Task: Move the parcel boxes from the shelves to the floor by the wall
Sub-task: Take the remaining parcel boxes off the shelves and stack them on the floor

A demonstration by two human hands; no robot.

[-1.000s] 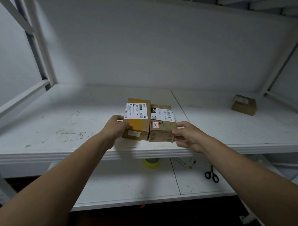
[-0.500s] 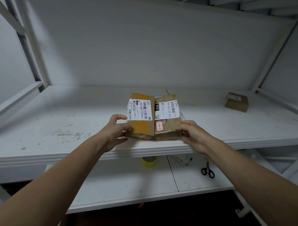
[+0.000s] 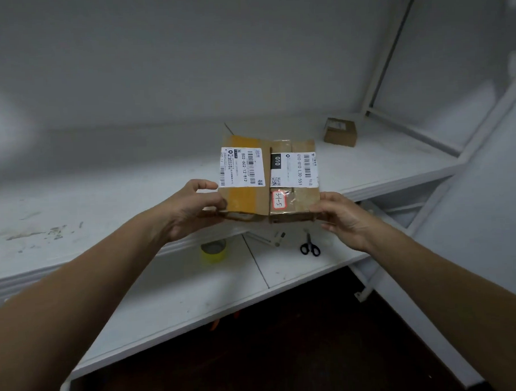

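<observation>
Two small cardboard parcel boxes are pressed side by side and held in the air in front of the white upper shelf (image 3: 103,208). The left box (image 3: 245,196) has yellow tape and a white barcode label. The right box (image 3: 295,199) has a white label and a small red-edged sticker. My left hand (image 3: 189,210) grips the left box's outer side, thumb on top. My right hand (image 3: 340,215) grips the right box's outer side. A third small cardboard box (image 3: 340,132) sits on the upper shelf at the back right.
On the lower shelf (image 3: 181,302) lie a yellow tape roll (image 3: 213,252), black scissors (image 3: 310,247) and a small white item (image 3: 278,238). White metal shelf posts (image 3: 383,56) rise at the right. The dark floor (image 3: 272,357) shows below.
Both hands lifted the two boxes off the upper shelf and drew them toward me and slightly right. The camera view swung left and down.
</observation>
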